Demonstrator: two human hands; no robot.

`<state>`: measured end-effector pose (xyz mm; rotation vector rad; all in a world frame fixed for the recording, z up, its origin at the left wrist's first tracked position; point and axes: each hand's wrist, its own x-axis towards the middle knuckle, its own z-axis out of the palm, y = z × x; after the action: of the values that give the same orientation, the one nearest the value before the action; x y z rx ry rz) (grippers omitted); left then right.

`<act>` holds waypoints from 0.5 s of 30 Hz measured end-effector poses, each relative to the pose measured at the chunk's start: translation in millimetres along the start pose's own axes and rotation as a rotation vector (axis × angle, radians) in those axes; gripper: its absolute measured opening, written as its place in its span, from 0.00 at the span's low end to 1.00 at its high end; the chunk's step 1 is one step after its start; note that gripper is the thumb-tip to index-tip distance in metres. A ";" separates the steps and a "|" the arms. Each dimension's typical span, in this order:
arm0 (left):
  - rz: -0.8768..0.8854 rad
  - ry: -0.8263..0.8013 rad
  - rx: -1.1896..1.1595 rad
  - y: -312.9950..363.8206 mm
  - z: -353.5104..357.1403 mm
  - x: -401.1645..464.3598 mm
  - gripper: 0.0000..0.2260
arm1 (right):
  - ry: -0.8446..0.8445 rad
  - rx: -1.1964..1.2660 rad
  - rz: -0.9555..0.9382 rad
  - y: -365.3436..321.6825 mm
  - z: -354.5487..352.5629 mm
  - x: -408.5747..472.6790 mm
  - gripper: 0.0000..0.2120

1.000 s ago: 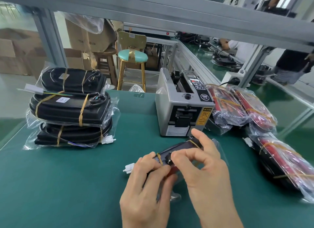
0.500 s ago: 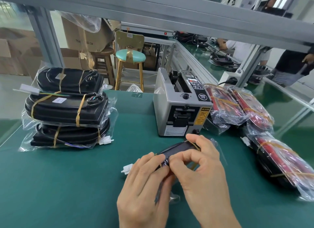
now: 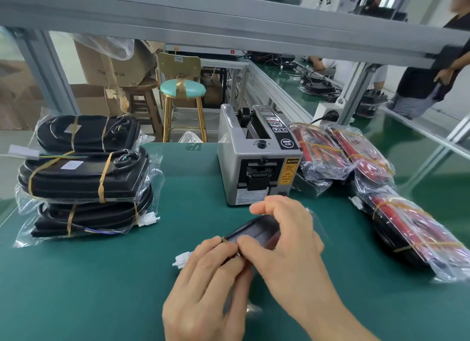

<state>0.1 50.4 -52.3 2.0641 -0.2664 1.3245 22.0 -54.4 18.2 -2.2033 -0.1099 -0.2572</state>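
A dark lamp unit in a clear bag lies on the green table mat, near the front middle. My left hand grips its near end, fingers curled over the edge by a yellow rubber band. My right hand covers its right side, thumb and forefinger pinching at the same spot beside my left fingertips. A white connector pokes out to the left of my left hand. Most of the unit is hidden under both hands.
A stack of bagged black units stands at the left. A grey tape dispenser sits behind my hands. Bagged red units lie at the right. A teal stool and cardboard boxes stand beyond the table's far edge.
My fingertips have shifted along the unit's near end, and more of its dark top surface shows between my hands. The unit stays in the same place on the mat.
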 end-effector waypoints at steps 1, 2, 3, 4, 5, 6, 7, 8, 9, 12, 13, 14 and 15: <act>0.000 -0.004 -0.004 -0.3 -0.3 0.5 0.06 | -0.007 0.032 0.008 3.9 -3.7 0.6 0.18; -0.005 -0.012 -0.010 -0.5 -0.7 1.1 0.06 | -0.014 0.073 0.025 8.0 -8.5 1.9 0.19; -0.013 -0.025 -0.020 -0.6 -1.6 1.7 0.07 | -0.025 0.090 0.017 11.7 -13.0 3.0 0.20; -0.022 -0.037 -0.033 -0.6 -2.7 2.1 0.07 | -0.044 0.086 -0.028 14.2 -16.5 3.8 0.20; -0.032 -0.043 -0.045 -0.4 -3.7 2.8 0.07 | -0.071 0.064 -0.098 16.7 -18.8 4.9 0.18; -0.039 -0.051 -0.050 0.0 -4.5 4.2 0.07 | -0.108 0.022 -0.182 18.8 -20.1 6.2 0.15; -0.040 -0.066 -0.048 0.0 -5.3 5.5 0.07 | -0.156 -0.030 -0.280 20.7 -20.4 7.5 0.12; -0.035 -0.084 -0.039 -0.5 -6.2 6.6 0.07 | -0.206 -0.072 -0.379 23.5 -20.7 9.3 0.10; -0.029 -0.102 -0.026 -0.9 -7.0 7.8 0.07 | -0.239 -0.101 -0.457 27.2 -21.6 11.4 0.08; 0.008 -0.153 0.033 -2.2 -6.3 11.9 0.07 | -0.203 -0.168 -0.660 43.9 -27.7 18.3 0.07; 0.028 -0.172 0.051 -2.5 -4.3 12.7 0.07 | -0.196 -0.174 -0.716 48.6 -28.1 19.6 0.09; 0.046 -0.197 0.050 -3.1 -2.2 13.8 0.08 | -0.190 -0.169 -0.749 53.0 -28.3 20.9 0.10; 0.073 -0.222 0.030 -4.6 -0.4 13.8 0.09 | -0.180 -0.140 -0.743 57.4 -30.7 23.2 0.09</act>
<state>8.6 56.6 -42.2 2.2477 -0.4244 1.1466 49.9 -113.7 -3.5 -2.2352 -1.0441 -0.4807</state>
